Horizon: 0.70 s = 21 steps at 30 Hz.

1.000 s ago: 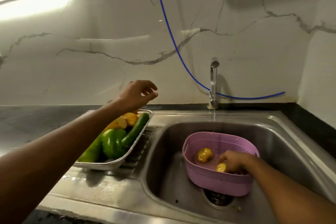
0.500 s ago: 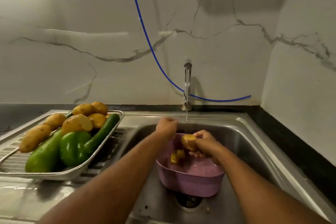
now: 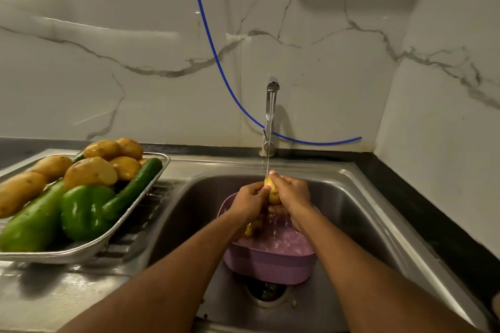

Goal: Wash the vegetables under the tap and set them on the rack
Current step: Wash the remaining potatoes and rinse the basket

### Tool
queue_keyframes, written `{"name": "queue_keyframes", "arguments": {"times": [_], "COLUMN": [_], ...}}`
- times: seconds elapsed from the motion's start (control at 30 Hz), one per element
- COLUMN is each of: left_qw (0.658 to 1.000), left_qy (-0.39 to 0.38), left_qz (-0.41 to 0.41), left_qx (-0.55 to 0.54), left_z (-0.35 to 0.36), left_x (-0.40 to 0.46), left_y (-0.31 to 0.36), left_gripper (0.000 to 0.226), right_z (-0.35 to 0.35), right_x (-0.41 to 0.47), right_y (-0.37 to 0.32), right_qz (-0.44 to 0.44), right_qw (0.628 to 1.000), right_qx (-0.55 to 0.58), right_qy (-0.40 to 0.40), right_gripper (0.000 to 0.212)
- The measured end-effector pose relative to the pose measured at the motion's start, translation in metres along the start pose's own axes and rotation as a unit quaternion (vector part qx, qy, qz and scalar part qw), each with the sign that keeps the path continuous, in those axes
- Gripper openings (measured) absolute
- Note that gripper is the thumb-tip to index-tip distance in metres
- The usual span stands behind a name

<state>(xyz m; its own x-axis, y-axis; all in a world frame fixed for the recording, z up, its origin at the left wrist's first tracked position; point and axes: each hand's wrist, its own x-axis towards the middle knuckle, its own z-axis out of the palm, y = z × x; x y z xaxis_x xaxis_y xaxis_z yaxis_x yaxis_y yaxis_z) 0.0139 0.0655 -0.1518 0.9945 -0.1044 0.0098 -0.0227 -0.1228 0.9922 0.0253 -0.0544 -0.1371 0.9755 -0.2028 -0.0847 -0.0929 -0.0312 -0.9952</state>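
Steel sink unit (image 3: 189, 167): veg rack (image 3: 89, 247) on drainboard, pink basket (image 3: 270, 267) in basin.

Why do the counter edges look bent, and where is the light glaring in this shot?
Head view: the wide-angle lens bows the sink rim and counter lines. A soft glare streak lies on the marble wall at upper left. The tap throws a shadow on the wall beside it. Both hands and the potato under the stream look slightly soft.
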Motion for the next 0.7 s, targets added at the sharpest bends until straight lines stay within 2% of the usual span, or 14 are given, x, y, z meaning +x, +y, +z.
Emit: {"name": "queue_keyframes", "arguments": {"times": [0.1, 0.2, 0.4, 0.53, 0.6, 0.7], "left_qw": [0.998, 0.997, 0.999, 0.996, 0.996, 0.992], "left_qy": [0.026, 0.005, 0.02, 0.022, 0.058, 0.103], "left_qz": [-0.046, -0.074, -0.002, 0.022, 0.022, -0.023], "left_qx": [-0.022, -0.037, -0.032, -0.082, -0.063, -0.073], "left_z": [-0.001, -0.002, 0.014, 0.019, 0.017, 0.012], "left_x": [0.001, -0.005, -0.009, -0.006, 0.004, 0.013], "left_y": [0.001, 0.003, 0.011, 0.009, 0.007, 0.008], "left_gripper": [0.031, 0.033, 0.036, 0.029, 0.027, 0.03], "right_z": [-0.002, -0.007, -0.002, 0.002, 0.006, 0.009], "right_x": [-0.003, -0.005, -0.001, -0.006, -0.004, -0.002], "right_y": [-0.003, -0.001, 0.002, 0.002, 0.003, 0.001], "right_qz": [0.012, 0.031, 0.038, -0.006, -0.03, -0.056], "right_qw": [0.997, 0.992, 0.993, 0.997, 0.992, 0.977], "right_qx": [0.004, 0.024, 0.083, -0.027, -0.093, -0.191], "right_qy": [-0.073, -0.12, -0.069, -0.075, -0.086, -0.082], "right_gripper": [0.037, 0.04, 0.03, 0.027, 0.027, 0.023]}}
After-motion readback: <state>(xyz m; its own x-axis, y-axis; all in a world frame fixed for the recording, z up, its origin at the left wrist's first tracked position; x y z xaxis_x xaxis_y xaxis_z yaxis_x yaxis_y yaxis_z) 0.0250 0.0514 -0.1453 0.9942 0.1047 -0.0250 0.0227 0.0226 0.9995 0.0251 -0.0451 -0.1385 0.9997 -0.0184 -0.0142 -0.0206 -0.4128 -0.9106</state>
